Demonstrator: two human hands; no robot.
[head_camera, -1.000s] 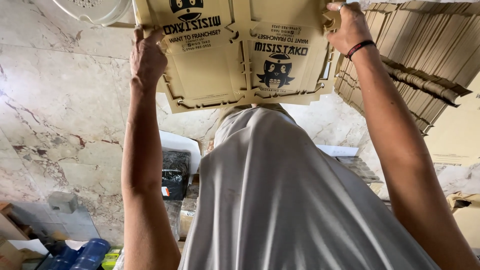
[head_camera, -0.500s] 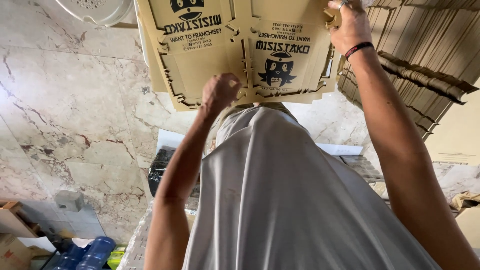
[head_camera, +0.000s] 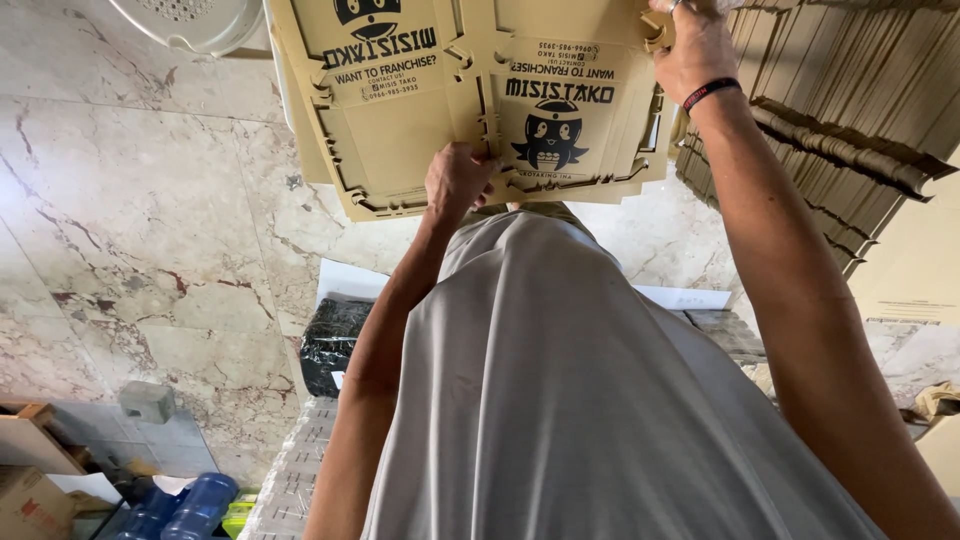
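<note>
A flat tan cardboard box blank (head_camera: 470, 100), printed with a black cartoon figure, is being held above a marble floor (head_camera: 140, 230). The left hand (head_camera: 458, 180) is gripping its near edge, fingers curled closed; the right hand (head_camera: 695, 50) is clamping its right edge. Folding seems underway; creasing panels likely needs firm, even pressure. Stacked blanks (head_camera: 850, 120) are lying just right.

Both hands (head_camera: 460, 180) grip cardboard sheet (head_camera: 470, 95) — flat.

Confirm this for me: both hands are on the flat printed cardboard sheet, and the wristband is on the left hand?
Not quite. The head view shows the dark wristband on the right hand, at the cardboard sheet's far corner. The left hand, bare at the wrist, touches its near edge.
</note>
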